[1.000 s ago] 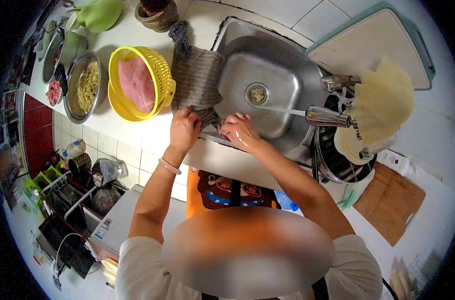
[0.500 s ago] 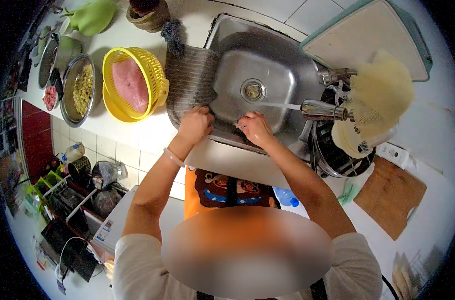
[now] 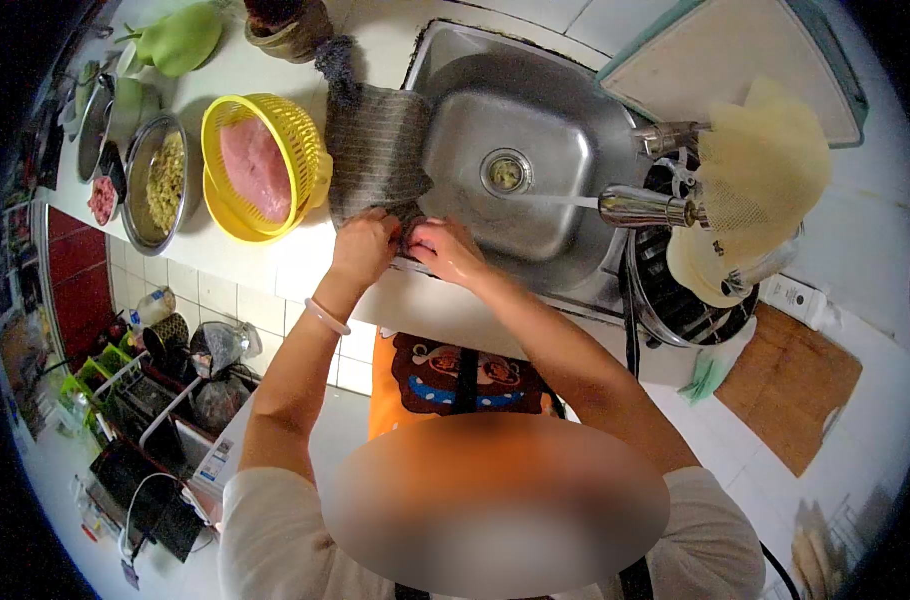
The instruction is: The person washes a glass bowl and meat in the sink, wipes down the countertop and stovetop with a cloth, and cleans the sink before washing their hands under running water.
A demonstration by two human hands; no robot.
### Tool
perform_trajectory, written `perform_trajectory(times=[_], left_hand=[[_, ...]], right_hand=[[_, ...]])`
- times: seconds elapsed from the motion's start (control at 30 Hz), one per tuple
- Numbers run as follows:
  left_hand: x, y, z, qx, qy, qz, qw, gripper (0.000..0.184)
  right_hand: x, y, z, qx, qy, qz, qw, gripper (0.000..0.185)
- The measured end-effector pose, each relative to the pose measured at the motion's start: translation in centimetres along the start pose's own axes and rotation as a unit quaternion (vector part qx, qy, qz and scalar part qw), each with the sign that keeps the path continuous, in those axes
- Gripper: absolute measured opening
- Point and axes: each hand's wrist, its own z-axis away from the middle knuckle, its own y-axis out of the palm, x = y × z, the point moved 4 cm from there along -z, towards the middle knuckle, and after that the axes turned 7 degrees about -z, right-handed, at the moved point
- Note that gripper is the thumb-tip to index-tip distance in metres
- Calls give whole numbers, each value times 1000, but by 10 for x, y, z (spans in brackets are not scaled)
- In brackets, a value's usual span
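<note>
A grey striped cloth [image 3: 377, 150] lies on the counter at the left side of the steel sink [image 3: 520, 215], its right edge hanging over the rim. My left hand [image 3: 368, 243] is closed on the near edge of this cloth. Right beside it, my right hand [image 3: 445, 248] has its fingers curled at the cloth's near right corner, by the sink's front rim. Its fingertips are partly hidden against the dark fabric. Water runs from the faucet [image 3: 640, 207] toward the drain [image 3: 505, 172], where some pale bits sit.
Left of the cloth stands a yellow colander [image 3: 310, 165] with pink raw meat [image 3: 255, 168] in it. Further left are a metal bowl [image 3: 155, 240] of chopped yellowish pieces and a green gourd [image 3: 180, 40]. A cutting board [image 3: 725, 75] leans behind the sink.
My right hand has moved left from over the sink to the cloth's corner beside my left hand. My left hand has shifted slightly left, still at the cloth's near edge.
</note>
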Motion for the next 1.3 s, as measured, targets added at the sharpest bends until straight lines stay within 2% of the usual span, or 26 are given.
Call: perform_trajectory(times=[0.07, 0.1, 0.17, 0.3, 0.4, 0.5, 0.57, 0.67, 0.8, 0.9, 1.0, 1.03, 1.13, 1.2, 1.23, 1.3], left_hand=[[5, 2, 3, -23, 7, 11, 1000, 9], [7, 2, 5, -47, 15, 23, 998, 12], [6, 0, 5, -33, 7, 17, 999, 10], [4, -4, 6, -19, 5, 8, 1000, 8], [7, 2, 4, -55, 1, 21, 998, 8], [5, -3, 7, -35, 0, 22, 999, 8], [7, -1, 7, -34, -1, 22, 999, 8], [6, 2, 9, -33, 1, 25, 999, 9], [8, 1, 8, -67, 13, 25, 997, 10], [7, 0, 9, -30, 29, 29, 999, 16], [9, 1, 9, -46, 23, 37, 998, 16], [9, -1, 7, -48, 26, 36, 998, 16], [6, -4, 6, -12, 18, 48, 999, 15], [3, -8, 7, -21, 19, 42, 999, 15], [3, -4, 9, -18, 20, 42, 999, 15], [5, 0, 7, -31, 16, 44, 998, 16]], right_hand=[[-15, 3, 5, 57, 171, -122, 976, 15], [-20, -3, 6, 60, 170, -121, 976, 15], [-39, -8, 10, 113, 194, -106, 969, 15], [-33, 5, -5, 100, 196, -72, 973, 17], [-43, 6, -8, 112, 227, -136, 958, 18], [-45, 4, -3, 113, 204, -83, 969, 19], [-39, 6, -4, 114, 238, -17, 964, 20], [-51, 10, -6, 72, 250, -67, 963, 17], [-49, 8, 0, 77, 215, -58, 972, 17], [-41, 6, 1, 54, 244, -27, 968, 18], [-65, 8, 3, 49, 269, -29, 961, 19], [-87, 12, 14, 63, 268, -60, 959, 18], [-87, 12, 23, 81, 301, -119, 943, 16], [-62, 20, 10, 70, 243, -195, 948, 18], [-40, 11, 0, 109, 272, -96, 951, 19], [-67, 23, 9, 69, 269, -100, 955, 20]])
